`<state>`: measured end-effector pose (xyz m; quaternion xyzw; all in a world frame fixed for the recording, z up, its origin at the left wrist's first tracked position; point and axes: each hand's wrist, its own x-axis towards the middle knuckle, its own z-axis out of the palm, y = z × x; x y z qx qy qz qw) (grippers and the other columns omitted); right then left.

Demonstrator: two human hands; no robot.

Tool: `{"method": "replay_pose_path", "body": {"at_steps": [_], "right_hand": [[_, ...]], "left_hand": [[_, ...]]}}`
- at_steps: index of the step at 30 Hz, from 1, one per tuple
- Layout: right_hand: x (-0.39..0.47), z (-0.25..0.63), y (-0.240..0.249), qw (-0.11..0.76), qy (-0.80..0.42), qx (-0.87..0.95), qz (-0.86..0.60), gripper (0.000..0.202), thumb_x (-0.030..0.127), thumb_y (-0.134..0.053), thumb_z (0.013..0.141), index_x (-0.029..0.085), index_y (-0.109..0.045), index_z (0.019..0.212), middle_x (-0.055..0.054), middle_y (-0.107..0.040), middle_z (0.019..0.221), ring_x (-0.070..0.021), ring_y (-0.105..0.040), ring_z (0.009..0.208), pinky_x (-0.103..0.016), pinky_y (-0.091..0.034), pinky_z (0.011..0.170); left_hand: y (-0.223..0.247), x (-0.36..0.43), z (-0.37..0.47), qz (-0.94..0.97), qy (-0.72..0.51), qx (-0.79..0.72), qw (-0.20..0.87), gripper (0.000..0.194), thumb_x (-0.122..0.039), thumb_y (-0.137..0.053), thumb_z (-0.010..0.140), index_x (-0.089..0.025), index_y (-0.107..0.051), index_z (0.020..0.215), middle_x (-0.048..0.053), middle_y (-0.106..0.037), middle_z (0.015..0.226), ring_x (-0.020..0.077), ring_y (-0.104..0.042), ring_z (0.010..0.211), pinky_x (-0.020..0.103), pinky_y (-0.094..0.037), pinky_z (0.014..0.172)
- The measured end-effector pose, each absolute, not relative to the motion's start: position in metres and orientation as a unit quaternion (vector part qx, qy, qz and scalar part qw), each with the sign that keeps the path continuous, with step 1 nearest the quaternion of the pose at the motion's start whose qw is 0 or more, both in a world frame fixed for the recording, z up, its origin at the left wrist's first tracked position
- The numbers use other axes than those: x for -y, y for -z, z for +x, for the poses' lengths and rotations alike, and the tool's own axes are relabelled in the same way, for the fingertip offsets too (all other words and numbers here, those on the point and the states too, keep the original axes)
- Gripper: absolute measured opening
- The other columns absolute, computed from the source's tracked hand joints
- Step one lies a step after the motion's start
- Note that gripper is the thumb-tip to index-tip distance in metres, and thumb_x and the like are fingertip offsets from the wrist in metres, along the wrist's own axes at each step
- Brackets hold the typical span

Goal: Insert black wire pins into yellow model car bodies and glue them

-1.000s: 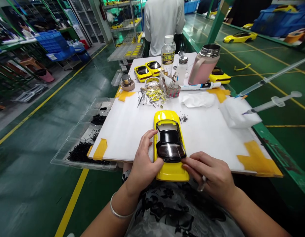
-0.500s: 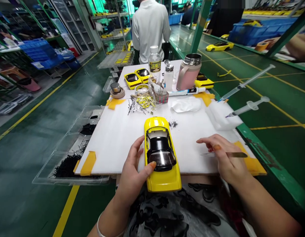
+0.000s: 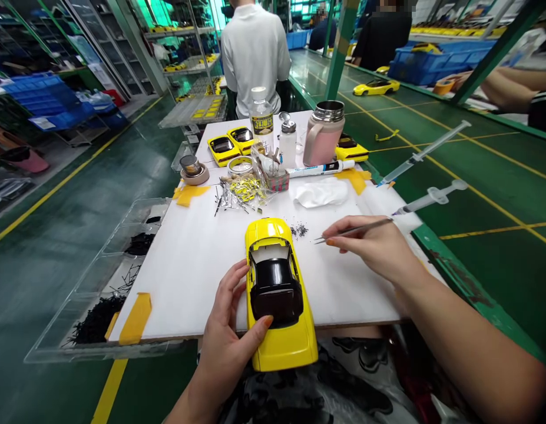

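Note:
A yellow toy car body point(image 3: 285, 347) with a black roof lies at the near edge of the white board point(image 3: 188, 265). My left hand point(image 3: 231, 330) grips its left side, thumb on top by the dark window. Metal tweezers point(image 3: 365, 227) are pinched in my right hand point(image 3: 374, 244), their tips pointing left. Just left of those tips is a small pile of tiny black bits point(image 3: 300, 230), beyond the car's far end. Behind it lie a crumpled white tissue point(image 3: 321, 193) and a plastic bag of small yellow parts point(image 3: 246, 189).
Farther back stand a bottle point(image 3: 261, 121), a pump bottle point(image 3: 288, 141), a pink mug point(image 3: 324, 138) and more yellow cars point(image 3: 222, 149). Two syringes point(image 3: 423, 154) rest at the right. A clear tray of black parts point(image 3: 98, 318) is at the left. A person in white point(image 3: 255, 56) stands ahead.
My right hand has moved forward and left, and the tweezers, earlier lying back across the hand, now point toward the black bits. The view has shifted slightly. My left hand still holds the car.

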<state>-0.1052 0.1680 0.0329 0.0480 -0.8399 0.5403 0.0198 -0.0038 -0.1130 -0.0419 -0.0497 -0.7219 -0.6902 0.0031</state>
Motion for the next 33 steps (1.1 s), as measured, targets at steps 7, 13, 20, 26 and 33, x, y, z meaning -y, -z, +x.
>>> {"method": "replay_pose_path", "body": {"at_steps": [7, 13, 20, 26, 33], "right_hand": [[-0.145, -0.130, -0.002, 0.040, -0.539, 0.837, 0.079, 0.016, 0.031, -0.077, 0.077, 0.016, -0.079, 0.081, -0.006, -0.077, 0.079, -0.0148, -0.066, 0.059, -0.026, -0.054, 0.054], [-0.147, -0.125, 0.005, 0.079, -0.516, 0.847, 0.099, 0.016, 0.034, -0.076, 0.082, 0.018, -0.078, 0.081, -0.005, -0.077, 0.079, -0.0143, -0.065, 0.057, -0.028, -0.053, 0.055], [-0.146, -0.125, 0.010, 0.085, -0.502, 0.854, 0.105, 0.017, 0.035, -0.075, 0.085, 0.018, -0.078, 0.083, -0.006, -0.078, 0.082, -0.0163, -0.068, 0.063, -0.029, -0.055, 0.059], [-0.145, -0.126, 0.014, 0.102, -0.487, 0.857, 0.132, 0.011, 0.027, -0.071, 0.086, 0.018, -0.078, 0.085, -0.005, -0.078, 0.082, -0.0187, -0.071, 0.071, -0.030, -0.056, 0.064], [-0.144, -0.125, 0.013, 0.115, -0.469, 0.861, 0.159, 0.011, 0.023, -0.069, 0.087, 0.018, -0.078, 0.084, -0.005, -0.078, 0.082, -0.0179, -0.070, 0.070, -0.030, -0.057, 0.064]], "left_hand": [[0.047, 0.113, 0.003, 0.018, 0.736, 0.675, 0.043, 0.054, -0.028, -0.072, 0.094, -0.036, -0.053, 0.144, 0.004, -0.043, 0.164, 0.0241, -0.042, 0.153, 0.029, -0.045, 0.119], [0.048, 0.109, 0.003, 0.013, 0.737, 0.672, 0.074, 0.047, -0.024, -0.068, 0.097, -0.035, -0.057, 0.141, 0.004, -0.048, 0.160, 0.0212, -0.046, 0.150, 0.027, -0.046, 0.119], [0.048, 0.109, 0.003, 0.002, 0.733, 0.675, 0.085, 0.044, -0.023, -0.067, 0.097, -0.037, -0.060, 0.139, 0.003, -0.050, 0.158, 0.0221, -0.050, 0.147, 0.028, -0.047, 0.118], [0.048, 0.108, 0.003, -0.019, 0.734, 0.672, 0.097, 0.042, -0.020, -0.065, 0.098, -0.037, -0.061, 0.137, 0.003, -0.051, 0.156, 0.0197, -0.047, 0.149, 0.026, -0.044, 0.120], [0.049, 0.107, 0.002, -0.025, 0.740, 0.665, 0.096, 0.044, -0.019, -0.064, 0.098, -0.037, -0.060, 0.138, 0.003, -0.051, 0.156, 0.0190, -0.048, 0.148, 0.025, -0.044, 0.120]]}}
